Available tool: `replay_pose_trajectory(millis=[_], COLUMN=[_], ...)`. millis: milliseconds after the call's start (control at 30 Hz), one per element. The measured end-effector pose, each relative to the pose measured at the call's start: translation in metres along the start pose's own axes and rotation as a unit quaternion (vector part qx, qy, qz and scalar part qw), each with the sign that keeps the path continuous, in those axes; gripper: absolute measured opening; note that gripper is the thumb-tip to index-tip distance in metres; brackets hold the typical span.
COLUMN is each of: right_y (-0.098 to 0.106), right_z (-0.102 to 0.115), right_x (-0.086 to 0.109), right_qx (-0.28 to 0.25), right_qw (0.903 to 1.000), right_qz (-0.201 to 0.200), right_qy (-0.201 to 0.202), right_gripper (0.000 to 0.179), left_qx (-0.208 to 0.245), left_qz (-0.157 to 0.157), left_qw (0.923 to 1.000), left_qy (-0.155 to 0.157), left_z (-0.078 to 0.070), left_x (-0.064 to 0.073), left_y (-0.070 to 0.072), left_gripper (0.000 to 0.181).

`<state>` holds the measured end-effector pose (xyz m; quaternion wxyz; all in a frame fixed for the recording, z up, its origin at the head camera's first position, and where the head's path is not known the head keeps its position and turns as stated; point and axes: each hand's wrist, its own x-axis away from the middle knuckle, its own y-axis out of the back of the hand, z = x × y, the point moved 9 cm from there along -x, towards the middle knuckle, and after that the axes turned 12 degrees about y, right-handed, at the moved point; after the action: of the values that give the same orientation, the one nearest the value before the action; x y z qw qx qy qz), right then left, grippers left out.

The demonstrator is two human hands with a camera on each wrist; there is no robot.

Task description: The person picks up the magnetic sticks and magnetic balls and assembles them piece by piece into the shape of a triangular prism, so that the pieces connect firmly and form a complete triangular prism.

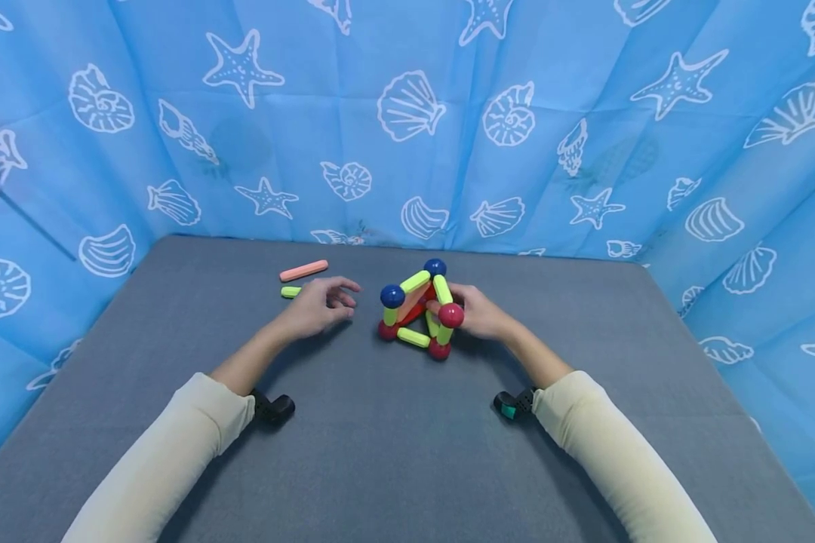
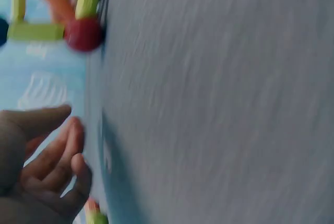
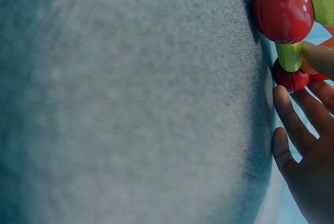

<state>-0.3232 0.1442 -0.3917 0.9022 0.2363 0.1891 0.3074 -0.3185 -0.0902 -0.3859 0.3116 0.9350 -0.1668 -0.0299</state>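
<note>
A structure of yellow-green rods [image 1: 414, 337] and balls stands on the grey table, with an orange rod [image 1: 410, 302] leaning across its back. Two balls are blue, such as the front-left blue ball [image 1: 392, 296]; several are red, like the red ball [image 3: 282, 10] in the right wrist view. My right hand [image 1: 475, 311] grips its right side, thumb inside by a rod and fingers outside around a lower ball. To the left, my left hand [image 1: 318, 306] hovers just above the table, fingers loosely bent and holding nothing. Its fingertips [image 2: 77, 164] are apart from the structure.
Behind the left hand lie a loose orange rod [image 1: 303, 271] and a yellow-green rod [image 1: 290, 292], the latter partly covered by the hand. A blue curtain [image 1: 353, 136] with white shells and starfish hangs along the far table edge and both sides.
</note>
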Motion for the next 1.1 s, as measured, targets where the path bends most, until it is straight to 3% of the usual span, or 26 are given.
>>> replay_pose_trajectory(millis=[100,200,367,467,667,867,1000,1100], right_y=[0.0,-0.001,-0.003,-0.003,-0.002,-0.002,-0.002,-0.002], right_z=[-0.001,-0.002,-0.002,-0.001,0.0,-0.002,-0.003,-0.004], right_x=[0.0,0.0,0.0,0.0,0.0,-0.001,0.0,0.001], right_qx=[-0.004,-0.009,-0.012,-0.014,-0.017,-0.02,-0.022,-0.021], right_qw=[1.0,0.9999,0.9998,0.9997,0.9996,0.9996,0.9995,0.9993], right_qz=[0.002,0.003,0.003,0.002,-0.002,-0.001,0.0,-0.002], right_qy=[-0.003,-0.008,-0.017,-0.019,-0.021,-0.018,-0.024,-0.029], right_gripper=[0.027,0.026,0.028,0.029,0.029,0.031,0.031,0.03], left_qx=[0.007,0.021,0.014,0.008,0.001,-0.008,0.025,0.086], left_qz=[-0.09,-0.161,-0.215,-0.216,-0.179,-0.185,-0.193,-0.191], left_qw=[0.9958,0.986,0.973,0.9711,0.9756,0.9707,0.9687,0.9682], left_qy=[0.012,0.039,0.082,0.1,0.127,0.153,0.154,0.136], left_z=[0.012,0.028,0.056,0.067,0.079,0.082,0.081,0.077], left_x=[-0.001,-0.001,0.004,0.007,0.004,-0.002,-0.003,-0.001], left_y=[0.032,0.061,0.09,0.097,0.097,0.099,0.098,0.096], left_gripper=[0.034,0.033,0.035,0.04,0.043,0.039,0.043,0.048])
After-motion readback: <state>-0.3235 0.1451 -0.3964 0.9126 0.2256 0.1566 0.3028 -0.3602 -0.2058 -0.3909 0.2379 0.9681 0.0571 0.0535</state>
